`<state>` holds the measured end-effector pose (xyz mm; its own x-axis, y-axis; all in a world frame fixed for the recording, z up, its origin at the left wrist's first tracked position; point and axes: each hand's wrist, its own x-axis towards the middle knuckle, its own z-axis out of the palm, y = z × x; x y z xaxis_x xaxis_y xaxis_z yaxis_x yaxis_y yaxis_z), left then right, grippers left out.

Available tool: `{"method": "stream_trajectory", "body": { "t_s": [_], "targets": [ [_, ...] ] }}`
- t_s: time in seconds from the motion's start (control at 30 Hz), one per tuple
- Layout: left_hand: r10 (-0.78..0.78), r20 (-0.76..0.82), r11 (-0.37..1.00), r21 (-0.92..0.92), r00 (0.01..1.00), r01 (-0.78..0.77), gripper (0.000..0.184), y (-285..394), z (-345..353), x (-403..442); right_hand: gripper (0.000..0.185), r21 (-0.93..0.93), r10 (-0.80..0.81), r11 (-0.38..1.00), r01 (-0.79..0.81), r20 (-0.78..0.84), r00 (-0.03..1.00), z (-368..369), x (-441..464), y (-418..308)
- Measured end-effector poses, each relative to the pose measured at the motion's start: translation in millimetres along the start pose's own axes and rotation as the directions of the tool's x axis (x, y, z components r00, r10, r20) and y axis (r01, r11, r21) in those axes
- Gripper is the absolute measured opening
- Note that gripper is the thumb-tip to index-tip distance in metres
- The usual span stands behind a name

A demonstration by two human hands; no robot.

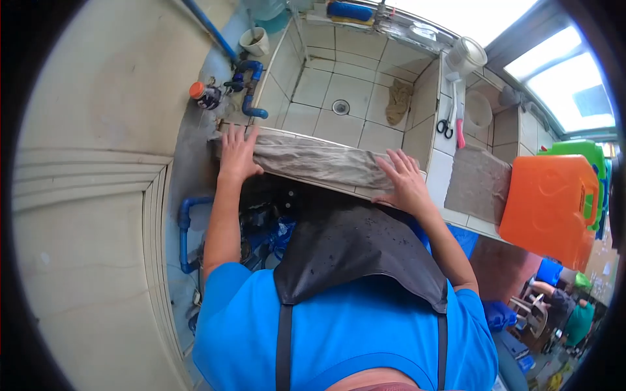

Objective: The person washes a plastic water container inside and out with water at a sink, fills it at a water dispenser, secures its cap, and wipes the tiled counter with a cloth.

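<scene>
A grey, damp-looking cloth (319, 161) is laid lengthwise along the front ledge of a white-tiled sink (329, 133). My left hand (239, 155) rests at the cloth's left end with its fingers spread. At the other end, my right hand (405, 182) lies with fingers apart, touching the cloth and ledge. Neither hand grips anything. Inside the sink are a round drain (340, 107) and a crumpled brown cloth (398, 102) by the right wall.
Left of the sink are a blue pipe faucet (255, 112), an orange-capped bottle (207, 96) and a white cup (254, 42). On the right stand black-handled scissors (445, 128), a flat grey cloth (479, 179) and an orange jerrycan (548, 205). People (577, 319) appear far right.
</scene>
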<state>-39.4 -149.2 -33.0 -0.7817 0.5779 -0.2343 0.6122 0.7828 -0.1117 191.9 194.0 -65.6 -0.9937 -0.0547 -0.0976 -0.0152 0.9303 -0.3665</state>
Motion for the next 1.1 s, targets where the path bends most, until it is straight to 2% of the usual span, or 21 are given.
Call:
{"method": "stream_trajectory", "body": {
  "t_s": [0.07, 0.13, 0.2, 0.23, 0.27, 0.33, 0.37, 0.43, 0.5, 0.53, 0.57, 0.6, 0.63, 0.67, 0.7, 0.73, 0.87, 0.9, 0.97, 1.0, 1.1],
  "targets": [
    [-0.044, 0.036, 0.980, -0.194, 0.998, 0.050, 0.102, 10, 13, -5, 0.092, -0.059, 0.012, 0.998, -0.019, -0.122, 0.992, 20, -7, 6],
    [0.010, 0.000, 0.973, -0.231, 1.000, -0.009, 0.096, 23, 23, -4, 0.087, -0.106, 0.029, 0.993, -0.042, -0.128, 0.991, 43, -15, 16],
    [0.102, 0.028, 0.911, -0.404, 0.994, -0.082, 0.091, 31, 36, 5, 0.083, -0.155, 0.050, 0.985, -0.071, -0.136, 0.989, 50, -21, 19],
    [0.153, -0.085, 0.904, -0.392, 0.985, -0.174, 0.073, 35, 24, 7, 0.078, -0.136, 0.049, 0.988, -0.068, -0.142, 0.989, 48, -20, 18],
    [0.178, -0.083, 0.897, -0.395, 0.981, -0.196, 0.073, 36, 11, 12, 0.074, -0.116, 0.051, 0.991, -0.068, -0.147, 0.988, 47, -19, 16],
    [0.191, -0.033, 0.769, -0.617, 0.981, -0.170, 0.057, 32, -18, 27, 0.073, -0.116, 0.088, 0.987, -0.108, -0.162, 0.983, 48, -19, 16],
    [0.169, -0.200, 0.777, -0.575, 0.965, -0.255, 0.047, 30, -31, 32, 0.073, -0.112, 0.078, 0.989, -0.097, -0.166, 0.983, 49, -19, 16],
    [0.092, -0.257, 0.697, -0.673, 0.962, -0.247, 0.038, 28, -87, 44, 0.072, -0.098, 0.076, 0.991, -0.094, -0.174, 0.982, 48, -20, 14],
    [0.066, -0.567, 0.551, -0.665, 0.821, -0.503, 0.023, 17, -126, 64, 0.072, -0.097, 0.091, 0.989, -0.110, -0.186, 0.978, 51, -20, 17],
    [0.125, -0.770, 0.508, -0.492, 0.626, -0.707, 0.019, 12, -153, 74, 0.072, -0.089, 0.069, 0.992, -0.088, -0.198, 0.978, 53, -21, 18],
    [0.024, -0.822, 0.222, -0.550, 0.569, -0.805, 0.016, 10, -175, 80, 0.072, -0.080, 0.075, 0.992, -0.093, -0.205, 0.976, 54, -22, 17],
    [0.178, -0.925, 0.260, -0.285, 0.336, -0.922, 0.023, -13, -201, 101, 0.072, -0.085, 0.124, 0.986, -0.143, -0.201, 0.972, 54, -23, 17],
    [0.256, -0.951, 0.026, -0.171, 0.172, -0.985, 0.034, -20, -236, 114, 0.072, -0.078, 0.101, 0.990, -0.120, -0.214, 0.972, 54, -22, 17],
    [0.002, -0.951, -0.471, -0.273, 0.309, -0.839, 0.038, -10, -269, 105, 0.072, -0.071, 0.075, 0.993, -0.094, -0.230, 0.970, 55, -21, 17],
    [0.325, -0.944, -0.293, -0.038, -0.062, -0.955, 0.072, 34, -315, 91, 0.072, -0.075, 0.118, 0.987, -0.139, -0.229, 0.966, 57, -22, 17],
    [0.267, -0.961, -0.686, -0.246, 0.077, -0.685, 0.091, 54, -335, 68, 0.072, -0.068, 0.090, 0.992, -0.109, -0.245, 0.965, 58, -22, 19],
    [0.252, -0.967, -0.792, -0.227, 0.036, -0.567, 0.088, 90, -329, 93, 0.070, -0.069, 0.090, 0.991, -0.113, -0.272, 0.958, 63, -24, 21],
    [0.248, -0.968, -0.814, -0.224, 0.028, -0.536, 0.087, 102, -328, 97, 0.070, -0.067, 0.143, 0.984, -0.167, -0.275, 0.951, 65, -25, 20],
    [0.248, -0.969, -0.845, -0.220, 0.008, -0.488, 0.085, 123, -326, 100, 0.067, -0.012, 0.096, 0.994, -0.106, -0.329, 0.940, 68, -26, 18],
    [0.251, -0.968, -0.853, -0.216, -0.009, -0.476, 0.084, 133, -328, 100, 0.067, -0.011, 0.125, 0.990, -0.138, -0.345, 0.930, 73, -32, 14],
    [0.246, -0.964, -0.855, -0.170, -0.096, -0.491, 0.081, 152, -347, 88, 0.063, -0.025, 0.077, 0.995, -0.095, -0.396, 0.915, 74, -26, 19]
  ]
}}
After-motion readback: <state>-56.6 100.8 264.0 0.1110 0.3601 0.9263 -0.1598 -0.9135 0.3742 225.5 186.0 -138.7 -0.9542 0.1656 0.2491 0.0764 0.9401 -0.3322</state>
